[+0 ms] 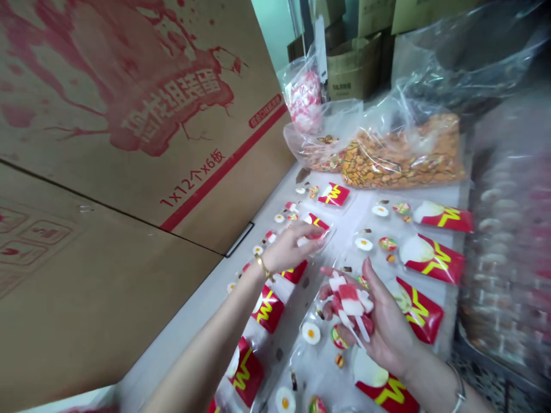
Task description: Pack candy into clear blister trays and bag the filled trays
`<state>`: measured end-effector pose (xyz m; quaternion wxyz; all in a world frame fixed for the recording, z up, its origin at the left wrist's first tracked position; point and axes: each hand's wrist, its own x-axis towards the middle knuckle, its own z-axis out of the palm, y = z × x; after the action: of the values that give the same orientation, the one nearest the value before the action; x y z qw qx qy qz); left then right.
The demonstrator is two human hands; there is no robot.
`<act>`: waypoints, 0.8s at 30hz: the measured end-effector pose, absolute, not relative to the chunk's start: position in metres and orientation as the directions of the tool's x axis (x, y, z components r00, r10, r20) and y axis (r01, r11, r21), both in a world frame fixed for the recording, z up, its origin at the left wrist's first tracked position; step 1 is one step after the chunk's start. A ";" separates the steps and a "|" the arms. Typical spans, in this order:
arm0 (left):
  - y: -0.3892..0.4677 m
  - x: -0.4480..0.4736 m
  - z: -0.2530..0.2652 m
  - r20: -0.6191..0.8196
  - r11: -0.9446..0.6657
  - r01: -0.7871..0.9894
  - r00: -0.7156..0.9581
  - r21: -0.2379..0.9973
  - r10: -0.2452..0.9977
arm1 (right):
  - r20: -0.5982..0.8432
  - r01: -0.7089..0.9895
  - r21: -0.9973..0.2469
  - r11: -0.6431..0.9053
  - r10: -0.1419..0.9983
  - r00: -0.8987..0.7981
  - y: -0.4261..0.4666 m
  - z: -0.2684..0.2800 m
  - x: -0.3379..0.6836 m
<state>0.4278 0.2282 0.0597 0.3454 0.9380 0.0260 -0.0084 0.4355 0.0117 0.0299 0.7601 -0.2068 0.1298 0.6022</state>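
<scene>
My right hand point(379, 321) is cupped, palm up, around several small red-and-white popsicle-shaped pieces point(353, 301) with white sticks. It is above the right column of a clear plastic tray point(316, 321). My left hand point(295, 246), a gold bracelet at its wrist, reaches across the left column. Its fingers are stretched out with the thumb apart, over a red packet with a yellow zigzag mark point(316, 222); I see nothing held in them. Around the hands, the tray holds fried-egg pieces point(310, 332), round pizza-like pieces point(388, 244), tiny burger pieces point(340, 360) and more red packets point(434, 258).
A large cardboard box point(142, 189) walls off the left side. Behind the tray are a clear bag of orange pieces point(400, 155) and a bag of red-and-white pieces point(305, 100). Stacked clear trays point(499, 258) stand at right. More cartons point(355, 66) are at the back.
</scene>
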 end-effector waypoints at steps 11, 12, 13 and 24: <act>0.274 0.460 0.037 -0.026 -0.929 0.368 0.930 0.025 0.368 | -0.454 -0.982 -0.137 0.127 0.873 0.176 0.001 0.033 0.399; 0.278 0.467 0.032 -0.050 -0.930 0.368 0.929 0.021 0.367 | -0.471 -0.982 -0.137 0.127 0.864 0.177 0.000 0.030 0.400; 0.281 0.472 0.028 -0.067 -0.928 0.371 0.927 0.025 0.368 | -0.491 -0.982 -0.141 0.128 0.852 0.182 -0.001 0.028 0.401; 0.206 0.375 0.062 0.013 -0.804 0.233 0.958 0.547 0.287 | -0.587 -0.982 -0.188 -0.021 0.804 0.096 -0.009 0.029 0.398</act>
<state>0.3750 0.2061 0.0620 0.2814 0.9486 0.1369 0.0477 0.3984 -0.0088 0.0292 0.6823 -0.2869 0.1552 0.6543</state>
